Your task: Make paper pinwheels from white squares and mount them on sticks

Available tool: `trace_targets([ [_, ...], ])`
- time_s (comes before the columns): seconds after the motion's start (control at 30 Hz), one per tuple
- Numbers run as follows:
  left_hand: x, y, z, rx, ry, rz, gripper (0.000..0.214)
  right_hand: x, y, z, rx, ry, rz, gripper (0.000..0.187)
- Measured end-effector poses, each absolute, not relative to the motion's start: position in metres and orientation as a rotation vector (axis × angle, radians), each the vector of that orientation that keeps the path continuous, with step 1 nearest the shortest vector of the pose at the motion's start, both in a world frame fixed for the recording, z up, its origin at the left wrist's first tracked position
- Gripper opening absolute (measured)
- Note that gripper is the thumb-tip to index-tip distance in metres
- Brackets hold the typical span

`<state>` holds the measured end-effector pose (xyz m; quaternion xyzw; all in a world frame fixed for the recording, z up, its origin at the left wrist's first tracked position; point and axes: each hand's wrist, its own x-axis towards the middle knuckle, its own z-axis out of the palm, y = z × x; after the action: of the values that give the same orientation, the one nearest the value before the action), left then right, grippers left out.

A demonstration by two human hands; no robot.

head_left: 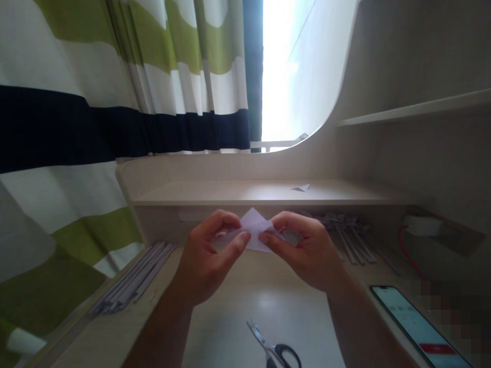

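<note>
A small piece of folded white paper point(253, 225) is held up above the desk, its pointed corner facing up. My left hand point(215, 255) pinches its left side between thumb and fingers. On the right side, my right hand point(301, 248) grips it the same way, with the thumb pressed on the near face. Both thumbs come close together at the paper's middle. Below the hands, a pair of scissors point(264, 342) with dark handles lies on the desk, partly cut off by the bottom edge of the view.
Rolled paper sticks point(134, 278) lie at the left. More sticks with folded ends point(351, 237) rest under the shelf point(230, 193) at right. A folded paper piece point(302, 188) sits on that shelf. A lit phone point(416, 324) and a charger with red cable point(422, 226) are at right.
</note>
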<state>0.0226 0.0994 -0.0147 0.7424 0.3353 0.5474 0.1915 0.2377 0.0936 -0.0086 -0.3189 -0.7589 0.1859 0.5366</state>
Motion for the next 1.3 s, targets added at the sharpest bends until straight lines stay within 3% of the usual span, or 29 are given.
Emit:
trace_targets([
  [0.2, 0.031, 0.104, -0.007, 2.080, 0.932, 1.483, 0.003, 0.240, 0.103, -0.012, -0.721, -1.828, 0.377, 0.011],
  [0.53, 0.036, 0.116, -0.009, 2.208, 0.954, 1.358, 0.014, 0.240, 0.120, -0.016, -0.670, -1.839, 0.407, 0.009],
  [0.8, 0.035, 0.114, -0.009, 2.147, 0.936, 1.474, 0.006, 0.248, 0.114, -0.015, -0.707, -1.872, 0.410, 0.011],
  [1.03, 0.042, 0.114, -0.014, 1.993, 0.848, 1.603, 0.011, 0.255, 0.112, -0.015, -0.730, -1.785, 0.412, 0.003],
  [1.2, 0.048, 0.118, -0.016, 1.800, 0.831, 1.719, 0.009, 0.260, 0.114, -0.016, -0.701, -1.730, 0.473, 0.028],
  [1.3, 0.049, 0.119, -0.015, 1.697, 0.782, 1.783, 0.020, 0.262, 0.114, -0.016, -0.755, -1.736, 0.520, 0.018],
])
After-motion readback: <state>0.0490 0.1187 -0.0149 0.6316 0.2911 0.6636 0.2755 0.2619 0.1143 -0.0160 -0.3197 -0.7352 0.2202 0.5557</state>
